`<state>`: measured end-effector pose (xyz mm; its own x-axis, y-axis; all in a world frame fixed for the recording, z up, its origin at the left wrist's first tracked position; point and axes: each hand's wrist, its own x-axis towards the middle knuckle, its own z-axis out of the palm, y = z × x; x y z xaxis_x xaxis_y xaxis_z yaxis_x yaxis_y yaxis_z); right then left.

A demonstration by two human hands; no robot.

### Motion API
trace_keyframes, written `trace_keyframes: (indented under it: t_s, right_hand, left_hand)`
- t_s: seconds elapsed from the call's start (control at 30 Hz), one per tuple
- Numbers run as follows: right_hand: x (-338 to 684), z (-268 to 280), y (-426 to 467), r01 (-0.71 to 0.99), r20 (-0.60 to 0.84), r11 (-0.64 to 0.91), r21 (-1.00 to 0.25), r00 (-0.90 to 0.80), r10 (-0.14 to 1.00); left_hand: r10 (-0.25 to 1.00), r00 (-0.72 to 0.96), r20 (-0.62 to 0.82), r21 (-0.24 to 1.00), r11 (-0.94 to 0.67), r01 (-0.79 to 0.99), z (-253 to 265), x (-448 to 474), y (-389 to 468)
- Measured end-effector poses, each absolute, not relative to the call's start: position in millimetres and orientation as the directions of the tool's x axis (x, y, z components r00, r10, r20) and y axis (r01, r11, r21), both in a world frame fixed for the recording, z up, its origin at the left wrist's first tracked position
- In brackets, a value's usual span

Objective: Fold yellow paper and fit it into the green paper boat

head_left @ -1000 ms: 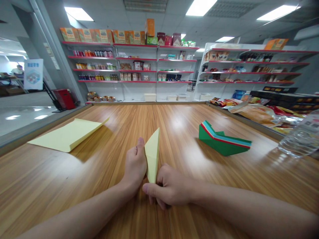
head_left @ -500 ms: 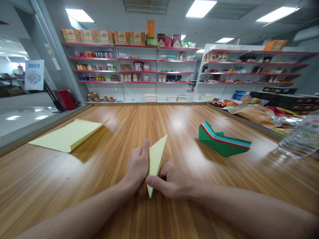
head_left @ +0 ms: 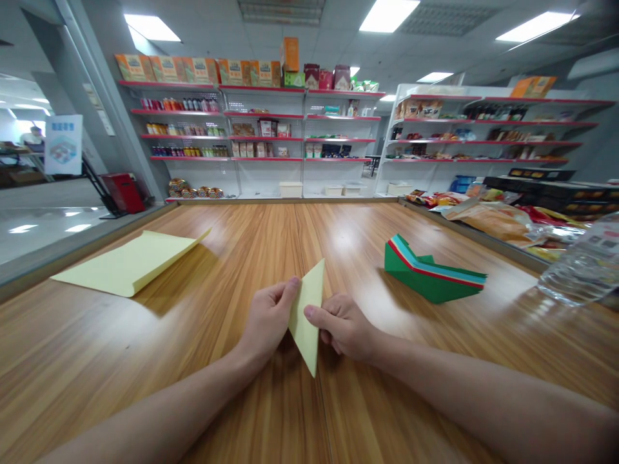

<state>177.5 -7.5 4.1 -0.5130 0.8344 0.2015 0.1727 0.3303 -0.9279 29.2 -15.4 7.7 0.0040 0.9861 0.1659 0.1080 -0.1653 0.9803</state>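
Observation:
Between my two hands is a folded piece of pale yellow paper [head_left: 308, 316], held up off the table with pointed ends at top and bottom. My left hand [head_left: 271, 316] is closed on its left edge, the thumb lying near the upper part. From the other side my right hand [head_left: 348, 325] pinches the right edge, thumb on the near face and curled fingers behind. Off to the right sits a folded green paper piece [head_left: 430, 277] with blue, white and red layers along its top. A flat yellow sheet [head_left: 128, 261] with curled edges lies at the left.
The wooden table [head_left: 232, 258] has a raised rim. A clear plastic bottle [head_left: 583, 264] stands at the right edge, near packaged snacks [head_left: 493, 219] beyond the rim. Stocked shelves [head_left: 261, 135] line the back, and a sign [head_left: 64, 145] stands at far left.
My right hand has moved up along the right edge of the folded yellow paper. The paper's lower tip has swung to the right, and my left thumb has come over its edge.

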Motion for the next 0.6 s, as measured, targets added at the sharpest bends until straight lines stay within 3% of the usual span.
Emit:
trace_keyframes:
  t_s: [0.17, 0.27, 0.43, 0.6]
  right_hand:
    - [173.4, 6.2, -14.4, 0.201, 0.169, 0.42, -0.885, -0.701, 0.692]
    - [169.9, 8.5, -19.4, 0.173, 0.13, 0.372, -0.912, -0.739, 0.661]
    - [171.6, 8.7, -16.0, 0.076, 0.207, 0.334, -0.939, -0.652, 0.73]
    - [173.4, 8.6, -17.1, 0.058, 0.188, 0.319, -0.946, -0.702, 0.687]
  left_hand:
    - [0.925, -0.124, 0.359, 0.859, -0.275, 0.433, 16.4, 30.4, -20.1]
    - [0.934, -0.123, 0.337, 0.861, -0.253, 0.441, 19.0, 31.6, -21.6]
    - [0.957, -0.056, 0.285, 0.853, -0.227, 0.47, 16.9, 32.4, -19.9]
    - [0.962, 0.012, 0.274, 0.847, -0.247, 0.471, 16.5, 33.8, -21.2]
